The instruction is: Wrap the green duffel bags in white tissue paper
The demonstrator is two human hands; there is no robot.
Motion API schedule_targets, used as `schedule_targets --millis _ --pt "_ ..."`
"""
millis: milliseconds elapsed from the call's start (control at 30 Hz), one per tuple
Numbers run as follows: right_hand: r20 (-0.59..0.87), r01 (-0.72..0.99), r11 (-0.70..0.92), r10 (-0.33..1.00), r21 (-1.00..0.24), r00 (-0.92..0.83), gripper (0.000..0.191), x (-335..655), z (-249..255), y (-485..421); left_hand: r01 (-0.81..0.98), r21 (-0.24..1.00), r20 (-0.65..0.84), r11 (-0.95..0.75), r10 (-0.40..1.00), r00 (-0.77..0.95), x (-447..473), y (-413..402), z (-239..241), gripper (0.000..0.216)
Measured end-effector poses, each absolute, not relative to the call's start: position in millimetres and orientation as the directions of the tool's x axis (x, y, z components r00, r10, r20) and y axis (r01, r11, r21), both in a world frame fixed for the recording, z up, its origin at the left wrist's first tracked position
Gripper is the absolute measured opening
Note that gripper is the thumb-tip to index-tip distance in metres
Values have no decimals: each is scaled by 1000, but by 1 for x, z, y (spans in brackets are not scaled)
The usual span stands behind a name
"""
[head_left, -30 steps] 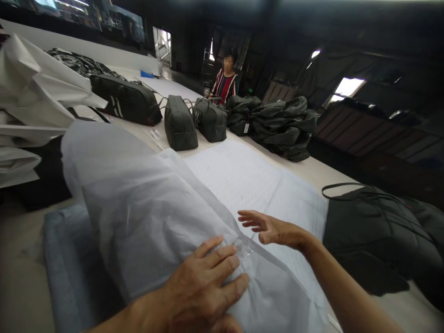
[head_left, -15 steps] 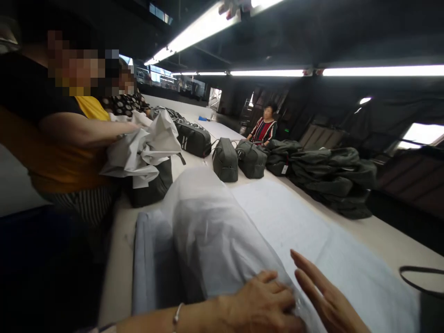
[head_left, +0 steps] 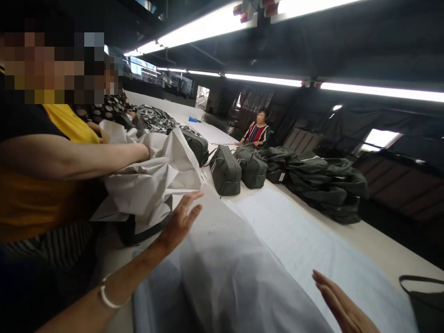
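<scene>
A bulky bundle in a translucent plastic bag (head_left: 236,259) lies lengthwise in front of me. My left hand (head_left: 182,219), with a bracelet at the wrist, is at the bag's far left side, fingers stretched and thumb apart. Whether it touches the plastic I cannot tell. My right hand (head_left: 342,300) is held flat with fingers straight, right of the bag and over pale-blue plastic sheeting (head_left: 305,240). Nothing shows in either hand. Under the bag's left side lies a folded bluish sheet (head_left: 152,296), partly hidden by my left forearm.
At left a co-worker's arm (head_left: 104,159) reaches into crumpled white paper (head_left: 145,180) over a dark bag. Grey-green duffel bags (head_left: 225,171) and a heap of similar bags (head_left: 322,185) line the table (head_left: 388,245). A person in stripes (head_left: 256,132) stands across. A dark strap (head_left: 423,278) lies at right.
My left hand has left the near part of the bagged bundle and moved forward and left to its far side. My right hand has shifted slightly right and down. The co-worker's paper has spread rightward.
</scene>
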State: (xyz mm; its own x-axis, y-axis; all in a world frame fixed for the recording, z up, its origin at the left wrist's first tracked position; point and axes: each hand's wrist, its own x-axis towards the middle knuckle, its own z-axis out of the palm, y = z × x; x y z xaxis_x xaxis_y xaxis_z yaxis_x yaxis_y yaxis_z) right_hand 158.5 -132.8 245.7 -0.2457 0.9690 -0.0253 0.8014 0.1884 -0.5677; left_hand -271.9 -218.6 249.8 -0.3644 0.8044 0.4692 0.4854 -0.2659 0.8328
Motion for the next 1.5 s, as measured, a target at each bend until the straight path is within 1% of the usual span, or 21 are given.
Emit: schedule_targets --millis 33,67,133,200,267,333,400,467,533,600,667,733,800,833,900,1000,1067,1200,1300,1400,1500 --pt "-35 802 184 968 -568 -247 65 132 254 -129 340 921 330 -190 843 -424 -291 -208 238 53" --pt "-42 795 200 961 -573 -272 70 102 262 -124 195 974 195 -118 876 -442 -305 -198 225 59" --pt "-48 772 260 935 -579 -351 75 42 273 -115 -12 1000 -18 15 926 -378 -324 -179 199 70" --pt "-53 761 291 919 -579 -392 76 -11 279 -107 -89 989 -139 119 954 -264 -333 -166 179 79" --pt "-90 771 271 917 -576 -389 74 -48 280 -100 -116 976 -202 186 969 -144 -336 -156 166 82" --pt "-146 790 231 917 -568 -372 66 -68 277 -95 -144 965 -219 218 976 7 -334 -151 159 74" --pt "-179 800 213 912 -562 -369 52 -75 271 -93 -185 944 -231 272 948 218 -330 -149 154 62" --pt "-166 793 218 914 -568 -370 34 -75 266 -93 -210 913 -242 351 878 413 -327 -151 148 49" --pt "-123 767 224 923 -601 -366 28 -75 265 -95 -221 890 -252 399 835 490 -325 -153 138 39" --pt "-77 733 218 935 -644 -347 32 -76 265 -98 -221 882 -269 416 830 489 -326 -154 123 35" --pt "-24 705 239 940 -668 -342 34 -77 265 -101 -202 899 -282 389 866 412 -329 -149 108 36" --pt "62 710 288 943 -643 -327 33 -75 262 -103 -144 942 -254 304 924 287 -334 -139 93 42" --pt "146 744 326 943 -584 -298 33 -70 255 -103 -106 964 -219 245 953 210 -337 -125 82 57" --pt "172 768 334 942 -546 -287 33 -68 251 -102 -116 960 -226 256 949 218 -337 -118 78 66" --pt "189 812 347 938 -470 -292 35 -63 241 -98 -193 919 -277 342 913 300 -332 -103 73 82" --pt "167 836 360 933 -413 -320 38 -62 229 -92 -305 839 -326 450 865 380 -317 -85 70 93" --pt "150 836 354 935 -420 -321 36 -65 227 -89 -357 802 -328 479 853 407 -306 -78 71 90" --pt "123 827 354 934 -437 -335 32 -68 234 -85 -436 695 -319 571 789 525 -297 -77 80 58" --pt "89 819 382 920 -427 -382 29 -67 242 -79 -481 646 -382 593 797 468 -309 -87 94 45" --pt "3 844 339 929 -415 -371 28 -68 243 -74 -471 673 -415 570 819 396 -326 -99 107 43" --pt "-51 858 289 939 -426 -341 30 -70 237 -68 -462 712 -392 529 845 364 -336 -107 113 48"
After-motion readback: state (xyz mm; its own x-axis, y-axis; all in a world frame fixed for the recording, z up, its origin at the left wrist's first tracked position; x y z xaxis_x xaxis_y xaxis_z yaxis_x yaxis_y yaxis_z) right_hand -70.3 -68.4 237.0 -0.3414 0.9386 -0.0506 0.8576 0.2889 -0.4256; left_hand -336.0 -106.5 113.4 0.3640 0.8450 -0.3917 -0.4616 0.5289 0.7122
